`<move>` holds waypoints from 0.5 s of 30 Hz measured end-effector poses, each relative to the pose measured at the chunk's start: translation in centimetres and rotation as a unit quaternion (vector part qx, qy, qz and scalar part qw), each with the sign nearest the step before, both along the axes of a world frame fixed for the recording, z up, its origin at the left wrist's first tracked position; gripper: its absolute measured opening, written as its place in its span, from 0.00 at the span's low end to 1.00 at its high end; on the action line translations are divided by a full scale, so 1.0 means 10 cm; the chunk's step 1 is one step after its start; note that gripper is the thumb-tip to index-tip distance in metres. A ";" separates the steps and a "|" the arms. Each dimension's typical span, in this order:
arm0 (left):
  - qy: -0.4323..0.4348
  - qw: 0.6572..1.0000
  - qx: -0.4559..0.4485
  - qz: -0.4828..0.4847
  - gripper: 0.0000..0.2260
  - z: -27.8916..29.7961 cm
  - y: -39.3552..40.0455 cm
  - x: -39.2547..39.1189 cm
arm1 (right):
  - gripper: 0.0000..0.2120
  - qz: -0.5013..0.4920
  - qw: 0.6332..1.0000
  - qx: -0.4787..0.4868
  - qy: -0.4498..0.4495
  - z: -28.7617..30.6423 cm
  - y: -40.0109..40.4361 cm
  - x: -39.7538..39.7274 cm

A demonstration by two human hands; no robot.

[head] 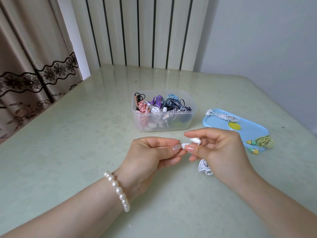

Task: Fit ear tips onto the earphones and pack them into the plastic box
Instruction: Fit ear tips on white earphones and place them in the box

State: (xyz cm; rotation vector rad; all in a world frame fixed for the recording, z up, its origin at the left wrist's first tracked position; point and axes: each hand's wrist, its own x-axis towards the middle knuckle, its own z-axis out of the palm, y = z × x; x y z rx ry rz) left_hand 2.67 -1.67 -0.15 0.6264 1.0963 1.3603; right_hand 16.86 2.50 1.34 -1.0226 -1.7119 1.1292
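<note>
At the left, the left hand (151, 152), with a white pearl bracelet (118, 191) on the wrist, is above the near middle of the pale green glossy tabletop (68, 143). Its thumb and fingers are curled and pinch a small white ear tip (185, 145). Just beside it, the right hand (217, 152) pinches a white earphone (195, 140) between thumb and forefinger, and the tip touches the earphone's end. The coiled white cable (205, 168) hangs under the right hand, close to the tabletop.

Behind the hands, near the middle of the tabletop, stands a clear plastic box (164, 124), filled with bundled earphones of many colours (163, 104). To the right of the box lies a light blue plastic lid (223, 124) with a yellow spot. A wrapped white earphone set (223, 115) rests on its far end, and a green-yellow earphone set (262, 142) rests at its near end, toward the right edge.
</note>
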 end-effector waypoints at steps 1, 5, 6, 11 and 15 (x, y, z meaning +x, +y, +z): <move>-0.006 1.000 0.000 -0.003 0.05 0.00 0.00 0.00 | 0.14 -0.004 1.000 0.002 0.006 -0.01 0.01 0.00; -0.029 0.999 0.001 -0.014 0.05 0.01 -0.01 0.02 | 0.19 -0.034 0.999 0.028 0.029 -0.08 0.01 -0.01; -0.034 0.999 0.001 -0.014 0.05 0.00 -0.01 0.02 | 0.20 -0.038 0.998 0.036 0.030 -0.09 0.01 -0.02; -0.023 1.000 0.021 -0.004 0.07 0.02 0.03 -0.04 | 0.21 -0.036 0.996 0.011 0.077 -0.04 0.04 -0.01; 0.078 0.993 0.070 0.046 0.03 0.05 0.11 -0.18 | 0.12 -0.047 0.992 -0.033 0.111 0.06 0.11 -0.01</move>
